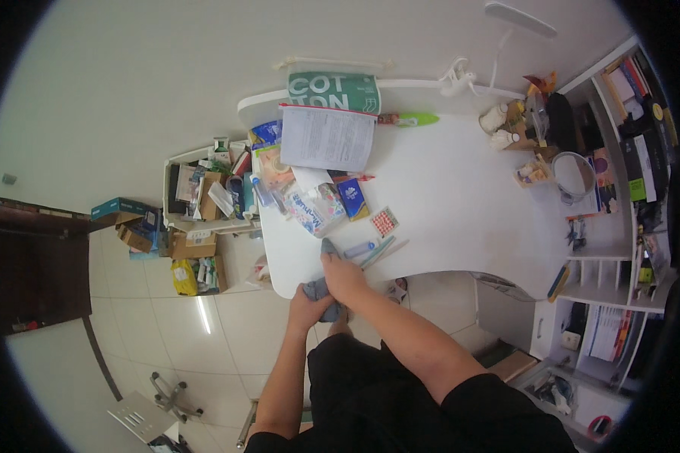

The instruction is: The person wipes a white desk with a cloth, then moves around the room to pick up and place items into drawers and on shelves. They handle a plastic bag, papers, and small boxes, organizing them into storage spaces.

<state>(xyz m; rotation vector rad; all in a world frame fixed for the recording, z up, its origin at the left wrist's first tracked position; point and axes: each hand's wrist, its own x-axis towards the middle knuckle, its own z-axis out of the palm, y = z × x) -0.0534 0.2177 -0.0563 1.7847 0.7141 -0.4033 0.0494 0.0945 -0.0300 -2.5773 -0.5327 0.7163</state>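
Observation:
A bunched grey-blue cloth, perhaps a sock, is gripped in my left hand at the front edge of the white desk. Just right of it, my right hand is closed on the same cloth, or on a second piece; which of these cannot be told. One end of grey-blue cloth sticks up beyond my right fingers, and more hangs below my hands. Near my right hand lie a blue capped tube and a pale green stick-like item.
A tissue packet, a blue-gold packet, a printed sheet and a green bag crowd the desk's left part. A round mirror stands right. A filled white bin adjoins the desk; cartons sit on the floor.

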